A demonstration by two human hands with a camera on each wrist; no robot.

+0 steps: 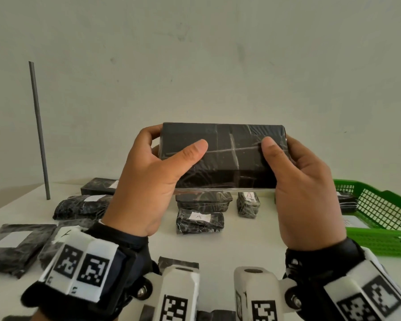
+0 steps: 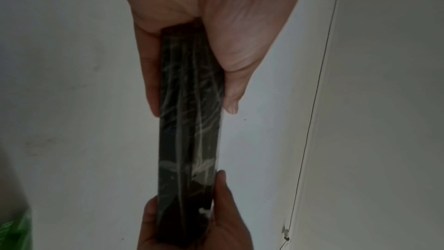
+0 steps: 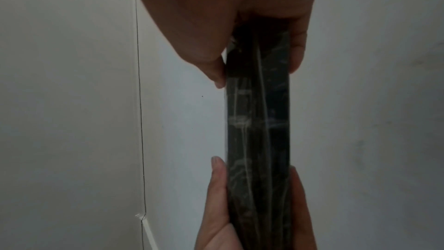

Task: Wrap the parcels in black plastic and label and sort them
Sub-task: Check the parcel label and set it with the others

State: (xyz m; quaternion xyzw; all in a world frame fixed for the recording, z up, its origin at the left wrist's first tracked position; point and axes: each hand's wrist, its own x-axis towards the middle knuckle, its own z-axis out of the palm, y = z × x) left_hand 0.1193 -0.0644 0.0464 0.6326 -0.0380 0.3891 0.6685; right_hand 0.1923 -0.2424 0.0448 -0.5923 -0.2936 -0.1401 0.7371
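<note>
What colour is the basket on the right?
Green, a plastic mesh basket; the head view shows it best.

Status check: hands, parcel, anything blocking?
Left hand and right hand grip opposite ends of the black-wrapped parcel, raised above the table. No label on the face shown. Nothing in the way.

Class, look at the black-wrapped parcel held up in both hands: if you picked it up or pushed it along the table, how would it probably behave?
The parcel probably stays stiff: its edges run straight between the left hand and right hand, with no sag. Its glossy, creased film may feel slippery. Flat-sided and thin in the wrist views, it should slide, not roll.
</note>
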